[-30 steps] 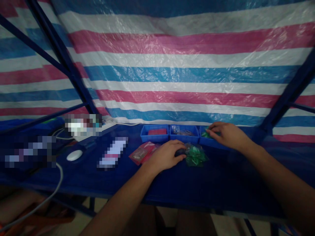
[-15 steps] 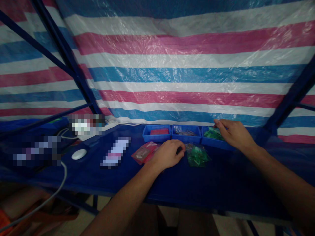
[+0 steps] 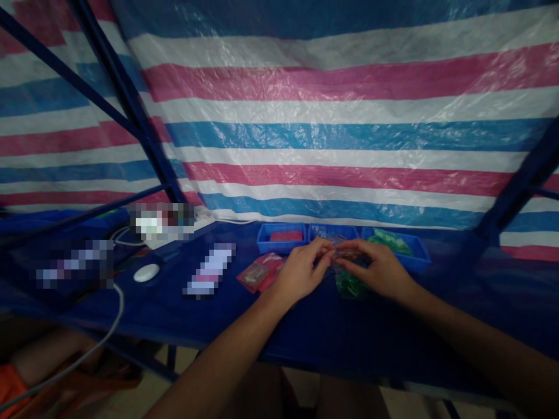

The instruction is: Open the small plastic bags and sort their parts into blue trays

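My left hand [image 3: 308, 265] and my right hand [image 3: 378, 265] meet at the fingertips over the table, in front of the middle blue bin [image 3: 332, 230]. Both hands are closed in a pinch around something small and shiny, too dim and covered to make out. Beneath my right hand lies a clear bag of green pieces [image 3: 349, 286], partly hidden. Beside my left hand are pink plastic packets [image 3: 261, 272]. The left blue bin [image 3: 282, 247] holds a pink stack, and the right blue bin [image 3: 414, 261] holds green plastic packets [image 3: 390, 240].
A white oval object [image 3: 146, 273] and a phone-like slab [image 3: 211, 270], blurred out, lie on the blue table [image 3: 244, 317] to the left. A white power strip [image 3: 179, 234] stands behind. Striped sheeting [image 3: 327, 134] and blue frame bars [image 3: 126, 107] enclose the table.
My right hand has left the right bin and come left and toward me to meet my left hand. My left hand's fingers have closed in a pinch. The view has shifted slightly.
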A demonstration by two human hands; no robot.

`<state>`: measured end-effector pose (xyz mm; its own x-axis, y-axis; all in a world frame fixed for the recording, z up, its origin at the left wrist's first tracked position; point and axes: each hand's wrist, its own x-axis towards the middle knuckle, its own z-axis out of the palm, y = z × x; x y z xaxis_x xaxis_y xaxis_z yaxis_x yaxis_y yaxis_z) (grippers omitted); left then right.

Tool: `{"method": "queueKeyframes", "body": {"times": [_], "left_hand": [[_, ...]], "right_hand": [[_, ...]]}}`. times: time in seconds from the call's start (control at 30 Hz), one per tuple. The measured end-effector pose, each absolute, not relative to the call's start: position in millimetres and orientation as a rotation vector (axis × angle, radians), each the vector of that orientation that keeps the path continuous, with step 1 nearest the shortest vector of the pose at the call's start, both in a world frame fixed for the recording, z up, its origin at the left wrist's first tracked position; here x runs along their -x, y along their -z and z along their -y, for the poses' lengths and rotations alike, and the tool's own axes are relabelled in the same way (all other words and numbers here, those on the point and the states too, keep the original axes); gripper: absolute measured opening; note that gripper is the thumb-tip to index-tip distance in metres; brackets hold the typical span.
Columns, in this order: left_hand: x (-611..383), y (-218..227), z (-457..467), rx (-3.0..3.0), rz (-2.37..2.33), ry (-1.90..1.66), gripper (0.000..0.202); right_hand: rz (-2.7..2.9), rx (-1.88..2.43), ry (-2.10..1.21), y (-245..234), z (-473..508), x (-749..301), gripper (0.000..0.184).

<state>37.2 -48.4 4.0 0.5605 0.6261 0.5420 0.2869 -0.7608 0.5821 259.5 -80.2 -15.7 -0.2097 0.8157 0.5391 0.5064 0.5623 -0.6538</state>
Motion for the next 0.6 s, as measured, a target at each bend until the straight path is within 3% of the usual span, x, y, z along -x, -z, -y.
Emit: {"method": "queueKeyframes", "body": {"times": [0.17,0.6], "left_hand": [[-39.9,0.2,46.2,-2.237,-0.651,-1.09,0.031],[-41.6,3.8,39.8,-2.141,-0.713,-1.167,0.026]], "right_hand": [[1.572,1.041,-0.661,23.7,74.5,-257.5,0.033],[1.454,1.012,-0.808,18.1,76.8,-252.0,0.032]]}}
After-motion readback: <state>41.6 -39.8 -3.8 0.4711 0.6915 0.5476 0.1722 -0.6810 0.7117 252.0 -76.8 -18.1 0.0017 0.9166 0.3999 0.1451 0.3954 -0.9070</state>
